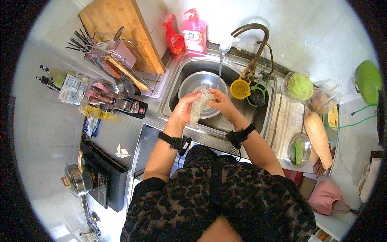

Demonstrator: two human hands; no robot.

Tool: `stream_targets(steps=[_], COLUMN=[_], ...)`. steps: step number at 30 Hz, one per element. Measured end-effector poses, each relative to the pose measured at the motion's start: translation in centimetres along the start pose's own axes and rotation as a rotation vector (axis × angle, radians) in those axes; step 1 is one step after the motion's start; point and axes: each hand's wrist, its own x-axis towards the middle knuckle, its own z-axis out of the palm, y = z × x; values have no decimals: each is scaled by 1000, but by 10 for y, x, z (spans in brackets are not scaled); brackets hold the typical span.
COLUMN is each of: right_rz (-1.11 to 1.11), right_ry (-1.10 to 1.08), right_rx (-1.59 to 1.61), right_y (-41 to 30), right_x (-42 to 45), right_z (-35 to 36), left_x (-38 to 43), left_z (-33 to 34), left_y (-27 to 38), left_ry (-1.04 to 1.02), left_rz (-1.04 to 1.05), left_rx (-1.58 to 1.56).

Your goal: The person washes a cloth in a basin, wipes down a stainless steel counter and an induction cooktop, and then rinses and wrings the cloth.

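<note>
My left hand [184, 109] and my right hand [223, 104] grip a damp-looking greyish-beige cloth [198, 109]. It hangs bunched between them, its lower end drooping towards the sink's front edge. Beneath is a round stainless steel basin [185, 85], standing in the stainless steel sink [242, 122]. A stream of water [220, 65] falls from the curved faucet [252, 27] into the basin, behind my hands. The fingers and the cloth hide part of the basin.
A yellow strainer [239, 89] and a green strainer [257, 96] hang below the faucet. Pink pump bottle [194, 33] and red spray bottle [174, 37] stand behind the sink. Right are a cabbage [300, 86], a butternut squash [318, 139] and a metal bowl [306, 155]; left, a cutting board [121, 18].
</note>
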Motion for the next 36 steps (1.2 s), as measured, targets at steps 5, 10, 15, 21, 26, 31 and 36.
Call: stream_targets(steps=[5, 10, 15, 21, 26, 31, 36], right_rz=[43, 88, 76, 35, 56, 213, 320], right_ry=[95, 176, 301, -70, 264, 134, -11], right_rx=[-139, 215, 33, -150, -66, 200, 455], right_y=[2, -7, -12, -11, 7, 6, 17], right_x=[-11, -10, -5, -15, -19, -14, -26], right_z=[-7, -6, 1, 26, -2, -8, -10], left_x=[-5, 3, -2, 12, 5, -1, -4], left_z=[-1, -16, -10, -3, -2, 4, 5], left_y=[10, 7, -17, -26, -6, -9, -18], left_ry=[59, 191, 229, 201, 125, 4, 153], left_rz=[143, 359, 10, 102, 138, 91, 48], left_rx=[384, 702, 407, 234, -261, -290, -56])
